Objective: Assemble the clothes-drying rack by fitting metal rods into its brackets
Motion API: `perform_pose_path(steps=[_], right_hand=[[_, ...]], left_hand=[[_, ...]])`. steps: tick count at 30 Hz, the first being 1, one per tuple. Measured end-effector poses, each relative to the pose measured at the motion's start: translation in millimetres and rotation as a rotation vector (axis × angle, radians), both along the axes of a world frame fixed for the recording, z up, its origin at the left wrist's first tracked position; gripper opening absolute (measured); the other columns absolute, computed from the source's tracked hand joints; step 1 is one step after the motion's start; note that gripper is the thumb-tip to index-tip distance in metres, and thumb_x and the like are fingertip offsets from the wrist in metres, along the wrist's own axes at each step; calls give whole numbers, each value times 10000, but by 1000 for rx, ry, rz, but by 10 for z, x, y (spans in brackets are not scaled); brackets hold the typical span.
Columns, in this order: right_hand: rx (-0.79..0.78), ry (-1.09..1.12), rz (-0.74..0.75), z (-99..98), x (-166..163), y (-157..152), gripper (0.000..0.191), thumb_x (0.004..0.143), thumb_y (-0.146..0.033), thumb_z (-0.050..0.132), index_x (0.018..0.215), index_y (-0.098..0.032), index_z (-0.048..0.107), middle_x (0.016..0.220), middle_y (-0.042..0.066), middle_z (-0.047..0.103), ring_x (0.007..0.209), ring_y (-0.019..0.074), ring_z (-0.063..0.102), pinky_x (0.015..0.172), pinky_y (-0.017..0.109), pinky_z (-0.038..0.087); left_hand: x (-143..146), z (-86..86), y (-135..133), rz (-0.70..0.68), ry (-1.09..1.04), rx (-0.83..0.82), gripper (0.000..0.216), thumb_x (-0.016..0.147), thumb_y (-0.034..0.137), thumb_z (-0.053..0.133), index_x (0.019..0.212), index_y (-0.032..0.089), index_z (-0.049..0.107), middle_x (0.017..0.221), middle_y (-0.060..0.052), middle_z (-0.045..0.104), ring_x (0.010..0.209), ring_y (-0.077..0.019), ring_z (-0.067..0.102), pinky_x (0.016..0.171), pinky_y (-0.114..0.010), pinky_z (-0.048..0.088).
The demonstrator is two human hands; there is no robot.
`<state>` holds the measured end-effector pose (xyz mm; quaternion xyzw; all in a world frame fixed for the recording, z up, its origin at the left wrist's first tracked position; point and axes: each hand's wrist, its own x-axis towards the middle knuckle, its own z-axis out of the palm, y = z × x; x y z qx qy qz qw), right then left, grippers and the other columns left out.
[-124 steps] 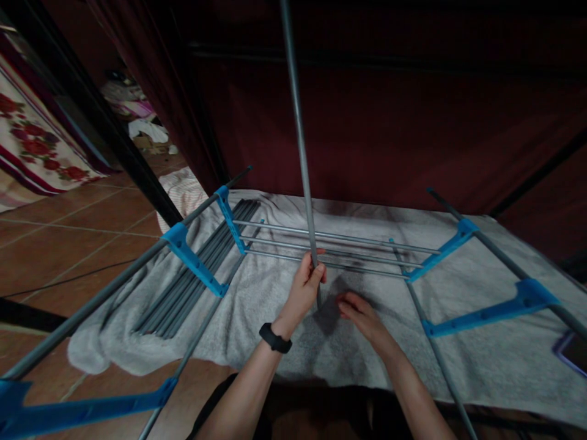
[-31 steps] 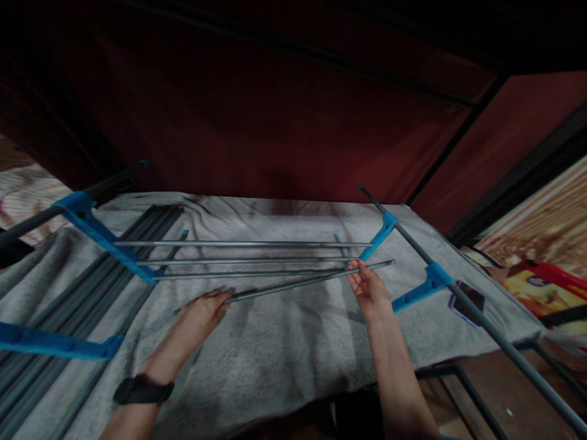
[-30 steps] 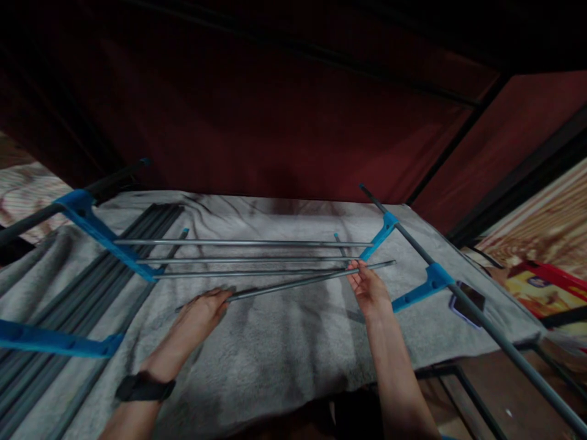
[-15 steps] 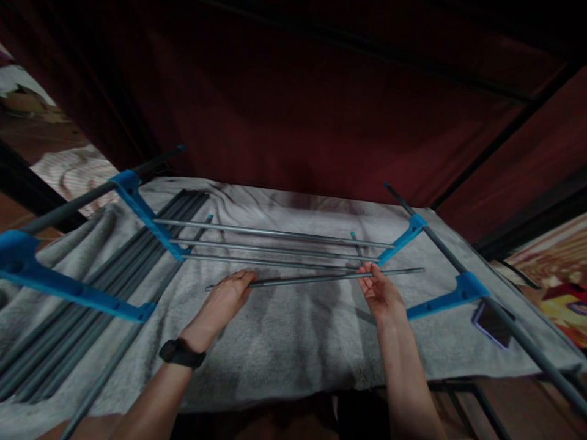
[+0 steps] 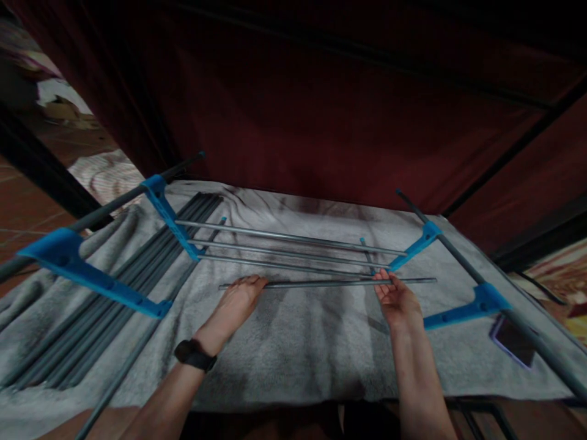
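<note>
A thin grey metal rod (image 5: 321, 283) lies level across the space between my hands, just above a grey towel (image 5: 293, 342). My left hand (image 5: 236, 302), with a black wristband, grips the rod near its left end. My right hand (image 5: 398, 299) holds it near the right end, fingers curled under it. Just beyond the rod, three similar rods (image 5: 284, 244) span between blue plastic brackets, one on the left (image 5: 172, 214) and one on the right (image 5: 415, 247), of a drying-rack frame.
A bundle of spare grey rods (image 5: 119, 287) lies on the towel at the left. Long grey side tubes with more blue brackets (image 5: 463, 313) run along both sides. A phone (image 5: 511, 339) rests at the right. A dark red fabric wall stands behind.
The rod was upright in my left hand four seconds ago. It now lies level in both hands, its left end swung up from slanted to parallel with the fitted rods.
</note>
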<state>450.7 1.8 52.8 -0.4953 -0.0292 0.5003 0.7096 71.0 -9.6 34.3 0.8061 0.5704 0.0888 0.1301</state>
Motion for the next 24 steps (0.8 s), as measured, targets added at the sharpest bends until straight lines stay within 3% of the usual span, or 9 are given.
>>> perform_pose_path(steps=[4,13,18,24], right_hand=[[-11,15,-2,-32,38,6,194,937,-80,470,873,-184,621,806,14,731,740,122,736,709,239,646],[-96,55,-46,-104,156,56,283,904,-24,400,885,-186,632,844,9,708,743,107,730,671,241,650],[-135,-12,12,-170,244,67,308,901,-29,373,872,-201,627,878,27,716,756,134,742,626,271,657],[-130,36,1,-186,247,81,387,912,21,302,872,-193,623,874,11,698,688,86,719,657,222,650]], left_hand=[[61,-57,-35,-48,63,56,535,860,-50,368,1257,174,648,1194,-112,707,1097,-238,669,1007,-381,486],[229,7,-108,-66,197,108,382,955,28,363,1153,165,659,1120,-127,704,1044,-243,672,983,-407,482],[289,12,-120,-39,192,151,337,949,34,396,1134,160,649,1092,-132,698,1043,-245,654,970,-409,470],[341,34,-103,-29,169,151,309,957,42,403,1097,156,654,1076,-134,681,1049,-260,643,975,-428,454]])
